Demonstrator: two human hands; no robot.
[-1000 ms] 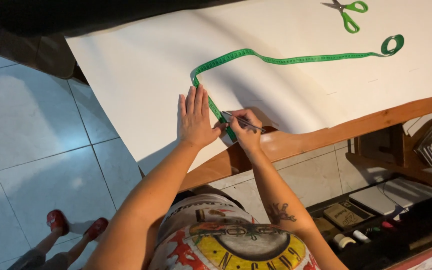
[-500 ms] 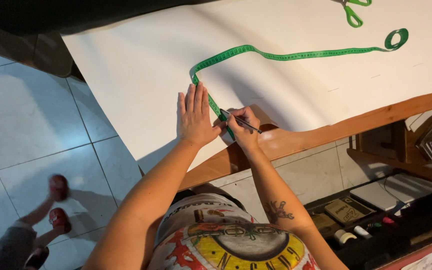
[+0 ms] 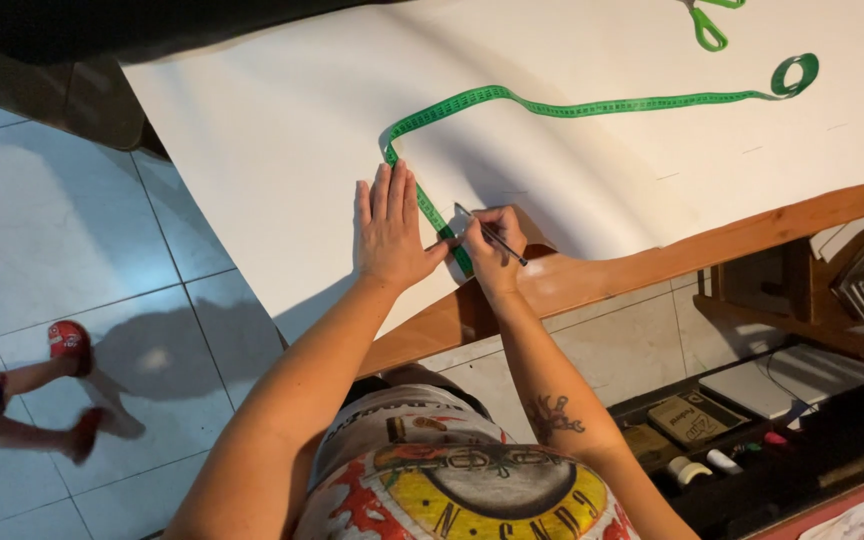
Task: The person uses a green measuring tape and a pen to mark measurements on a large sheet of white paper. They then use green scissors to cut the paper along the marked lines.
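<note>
Left hand flat, fingers spread, pins green measuring tape onto white pattern paper. Right hand pinches pen beside tape. Best: keep tape pressed taut, mark tight against edge.

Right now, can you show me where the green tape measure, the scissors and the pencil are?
Tape measure (image 3: 592, 105), head view, on its long flat stretch across the white paper.
Scissors (image 3: 709, 27), head view, on a green handle loop at the top edge.
Pencil (image 3: 492, 235), head view, on its shaft above the right hand.
</note>
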